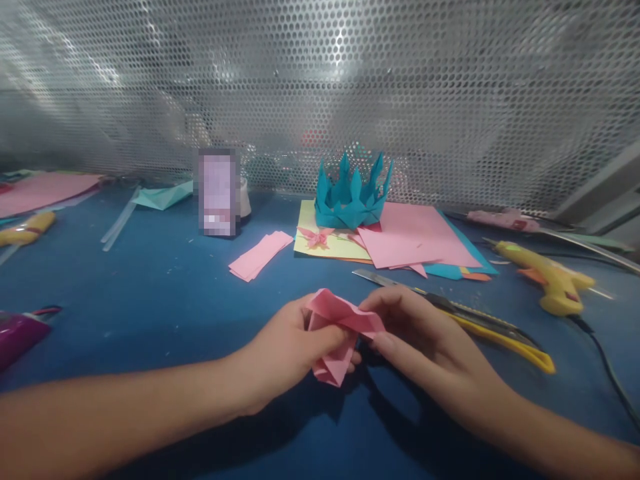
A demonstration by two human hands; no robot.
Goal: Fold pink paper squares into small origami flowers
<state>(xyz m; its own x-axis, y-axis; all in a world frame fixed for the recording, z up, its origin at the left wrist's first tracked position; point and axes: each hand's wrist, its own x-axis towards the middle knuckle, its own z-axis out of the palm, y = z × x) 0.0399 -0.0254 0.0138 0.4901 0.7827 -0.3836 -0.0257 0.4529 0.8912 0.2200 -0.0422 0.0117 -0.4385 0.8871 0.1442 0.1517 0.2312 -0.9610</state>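
Observation:
A folded piece of pink paper (334, 312) is held above the blue table, between both hands. My left hand (293, 353) is closed on its left part, the thumb pressed across the front and fingertips showing behind. My right hand (425, 340) pinches the paper's right corner between thumb and forefinger. Pleats and open flaps show along the paper's top and bottom edges. Just behind my right hand lies a yellow-handled cutter knife (500, 340). Some of the blade side is hidden by that hand.
A teal folded-paper crown (350, 207) stands on coloured sheets (420, 233), beside a small pink paper flower (316, 237). Pink strips (261, 255) lie left of them. A blurred phone (218, 193) stands upright behind. A yellow glue gun (555, 280) with a cable lies right; a perforated metal panel (300, 80) closes off the back.

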